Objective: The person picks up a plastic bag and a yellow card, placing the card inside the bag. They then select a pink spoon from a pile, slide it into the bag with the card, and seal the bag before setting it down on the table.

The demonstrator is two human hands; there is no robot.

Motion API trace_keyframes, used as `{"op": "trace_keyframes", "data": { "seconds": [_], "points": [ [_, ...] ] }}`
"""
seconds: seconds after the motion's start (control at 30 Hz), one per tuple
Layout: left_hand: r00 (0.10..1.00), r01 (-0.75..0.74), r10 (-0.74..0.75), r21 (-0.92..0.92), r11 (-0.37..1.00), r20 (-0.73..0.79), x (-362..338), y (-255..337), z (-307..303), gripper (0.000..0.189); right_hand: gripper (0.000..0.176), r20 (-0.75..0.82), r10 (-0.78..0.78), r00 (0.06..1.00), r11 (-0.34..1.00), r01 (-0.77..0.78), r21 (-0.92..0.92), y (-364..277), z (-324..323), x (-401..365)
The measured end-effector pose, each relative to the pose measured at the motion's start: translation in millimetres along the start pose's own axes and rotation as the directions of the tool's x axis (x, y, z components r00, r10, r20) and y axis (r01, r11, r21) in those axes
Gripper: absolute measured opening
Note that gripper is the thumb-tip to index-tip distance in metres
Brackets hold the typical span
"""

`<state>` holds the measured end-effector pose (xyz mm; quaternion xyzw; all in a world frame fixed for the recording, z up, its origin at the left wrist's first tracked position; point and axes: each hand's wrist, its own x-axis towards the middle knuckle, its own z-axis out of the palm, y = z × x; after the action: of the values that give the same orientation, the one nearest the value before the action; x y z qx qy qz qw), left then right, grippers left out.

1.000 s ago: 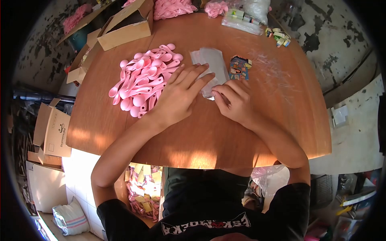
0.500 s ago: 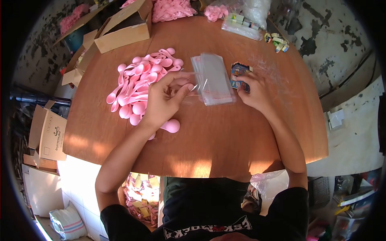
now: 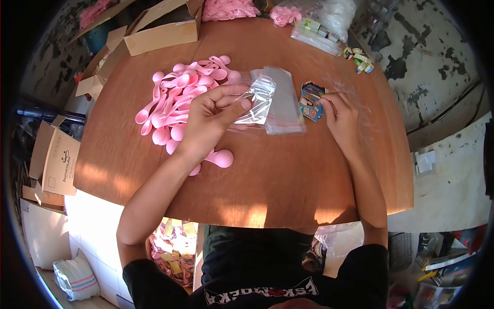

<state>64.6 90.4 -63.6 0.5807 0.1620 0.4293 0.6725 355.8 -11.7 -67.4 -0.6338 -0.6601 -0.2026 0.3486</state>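
My left hand (image 3: 212, 116) pinches a small clear plastic bag (image 3: 256, 99) and holds it lifted just above the round wooden table (image 3: 267, 170). Beneath and to the right of that bag lies a stack of clear bags (image 3: 284, 103). My right hand (image 3: 338, 116) rests on the table with its fingertips on a small pile of colourful printed cards (image 3: 311, 101); whether it grips one I cannot tell. A heap of pink plastic spoons (image 3: 182, 98) lies left of my left hand, and one loose pink spoon (image 3: 220, 157) sits below my wrist.
An open cardboard box (image 3: 162, 28) stands at the table's far left edge. Bags of small coloured packets (image 3: 316, 28) and loose packets (image 3: 358, 57) lie at the far right. More cartons (image 3: 54, 159) sit on the floor to the left.
My left hand has lifted one clear bag off the stack. My right hand moved from the stack to the colourful cards at the right.
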Motion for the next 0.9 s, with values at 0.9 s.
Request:
{"op": "trace_keyframes", "data": {
  "seconds": [0.9],
  "points": [
    [0.982,0.157,-0.157,0.003,0.988,0.103,-6,6,3,0.035,0.021,-0.071,0.309,0.949,0.671,-0.164,0.723,-98,-56,37]
  ]
}}
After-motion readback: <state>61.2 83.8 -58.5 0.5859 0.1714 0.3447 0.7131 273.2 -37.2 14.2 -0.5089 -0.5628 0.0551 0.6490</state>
